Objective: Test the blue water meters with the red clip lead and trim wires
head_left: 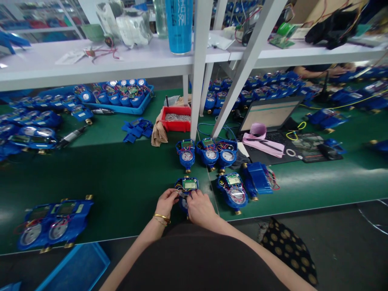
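A blue water meter point(188, 186) with a small lit display lies on the green table near the front edge. My left hand point(166, 203), with a gold bracelet on its wrist, grips the meter's left side with curled fingers. My right hand point(200, 207) covers its lower right part, fingers bent onto it. The meter's dial is mostly hidden under my hands. Just right of it lies another open meter point(234, 189) beside a blue cover point(258, 178). Three more meters point(207, 152) stand in a row behind.
A red bin of screws point(177, 118) sits by the white shelf post point(198, 68). A laptop point(271, 115) and pink cloth point(262, 141) are at right. Two joined meters point(53, 224) lie at front left; trays of meters point(121, 97) fill the back. A blue tray point(75, 268) sits below the table edge.
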`<state>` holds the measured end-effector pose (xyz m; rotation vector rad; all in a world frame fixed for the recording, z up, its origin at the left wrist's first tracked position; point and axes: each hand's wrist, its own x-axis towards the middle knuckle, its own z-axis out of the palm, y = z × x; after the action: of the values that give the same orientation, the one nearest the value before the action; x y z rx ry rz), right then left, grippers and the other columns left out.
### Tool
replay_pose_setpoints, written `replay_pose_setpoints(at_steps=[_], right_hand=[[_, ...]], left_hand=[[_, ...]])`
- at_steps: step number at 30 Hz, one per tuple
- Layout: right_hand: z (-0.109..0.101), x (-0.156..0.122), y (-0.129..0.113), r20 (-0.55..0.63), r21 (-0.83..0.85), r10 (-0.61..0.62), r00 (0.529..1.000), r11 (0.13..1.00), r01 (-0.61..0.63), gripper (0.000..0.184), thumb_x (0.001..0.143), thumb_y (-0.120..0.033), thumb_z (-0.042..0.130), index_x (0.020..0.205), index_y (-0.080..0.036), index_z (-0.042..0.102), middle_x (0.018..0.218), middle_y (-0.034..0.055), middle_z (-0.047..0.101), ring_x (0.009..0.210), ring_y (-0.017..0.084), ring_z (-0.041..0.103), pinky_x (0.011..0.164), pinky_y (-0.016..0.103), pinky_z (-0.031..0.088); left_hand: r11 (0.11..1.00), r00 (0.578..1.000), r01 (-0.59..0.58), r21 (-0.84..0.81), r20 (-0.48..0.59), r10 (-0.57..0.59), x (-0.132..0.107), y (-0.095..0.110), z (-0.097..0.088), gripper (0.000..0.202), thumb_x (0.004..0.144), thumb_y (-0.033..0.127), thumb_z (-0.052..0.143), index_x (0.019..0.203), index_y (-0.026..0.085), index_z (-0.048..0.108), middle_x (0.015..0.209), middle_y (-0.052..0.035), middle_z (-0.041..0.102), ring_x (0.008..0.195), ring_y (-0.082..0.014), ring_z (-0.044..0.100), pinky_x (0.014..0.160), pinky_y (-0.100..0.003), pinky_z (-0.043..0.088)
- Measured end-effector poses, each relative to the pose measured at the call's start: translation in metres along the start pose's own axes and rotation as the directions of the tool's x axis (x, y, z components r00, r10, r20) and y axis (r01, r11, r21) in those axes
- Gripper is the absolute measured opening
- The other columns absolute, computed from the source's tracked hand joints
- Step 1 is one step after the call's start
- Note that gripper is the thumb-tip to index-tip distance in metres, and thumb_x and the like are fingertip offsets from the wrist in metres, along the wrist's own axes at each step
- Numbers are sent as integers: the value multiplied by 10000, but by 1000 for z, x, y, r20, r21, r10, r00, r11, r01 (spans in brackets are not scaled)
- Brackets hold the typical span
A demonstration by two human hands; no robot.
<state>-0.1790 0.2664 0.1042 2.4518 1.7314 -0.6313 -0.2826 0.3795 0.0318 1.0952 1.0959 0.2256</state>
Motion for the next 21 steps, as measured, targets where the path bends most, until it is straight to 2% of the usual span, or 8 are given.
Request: replay_pose_setpoints(at_steps=[9,15,21], right_hand=[[-4,-3,0,-6,21,1,1000,1000,-1,219,898,-311,580,1028,-138,608,1099,75,598,1035,224,565,851,422,488],[0,-1,-1,-3,72,5,1000,997,-5,231,901,-319,577,1036,-135,607,1092,76,604,1025,221,572,859,426,485],[7,-9,7,-44,190,48,998,981,-39,231,888,-349,590,987,-142,615,1026,56,621,961,204,590,836,415,490]], left_hand=[[1000,1000,-6,-17,-7,6,-2,3,1,206,891,320,593,966,128,593,961,-46,622,859,-174,614,761,-360,541],[1000,1000,-14,1,-6,14,-2,3,1,205,890,318,594,965,128,595,968,-48,625,866,-175,616,766,-362,541],[996,998,-46,75,-28,48,4,-1,-14,227,897,326,580,1017,134,579,1011,-56,607,898,-187,605,787,-380,534]])
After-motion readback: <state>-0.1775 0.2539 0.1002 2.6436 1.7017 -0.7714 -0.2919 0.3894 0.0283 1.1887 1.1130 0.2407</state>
